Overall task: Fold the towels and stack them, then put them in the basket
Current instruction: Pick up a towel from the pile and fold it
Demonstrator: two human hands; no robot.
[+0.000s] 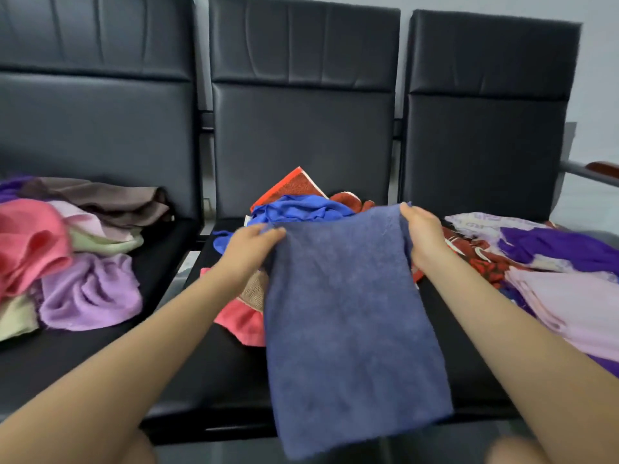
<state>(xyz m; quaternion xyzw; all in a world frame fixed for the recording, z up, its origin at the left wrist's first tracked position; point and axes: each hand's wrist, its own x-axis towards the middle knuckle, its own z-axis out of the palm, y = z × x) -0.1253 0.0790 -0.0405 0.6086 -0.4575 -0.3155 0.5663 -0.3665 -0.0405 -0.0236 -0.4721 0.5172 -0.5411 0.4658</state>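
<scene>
A dark blue towel (348,323) hangs in front of me over the middle black seat (221,373). My left hand (249,251) pinches its top left corner and my right hand (422,234) grips its top right corner, holding it spread out. Behind it lies a heap with a bright blue cloth (298,209), a red-orange towel (294,184) and a pink towel (243,321). No basket is in view.
The left seat carries a loose pile of pink, lilac (90,293), pale green and brown cloths. The right seat holds purple (562,246), pale pink and red patterned cloths. Black seat backs (301,128) stand behind; an armrest (599,170) sticks out at far right.
</scene>
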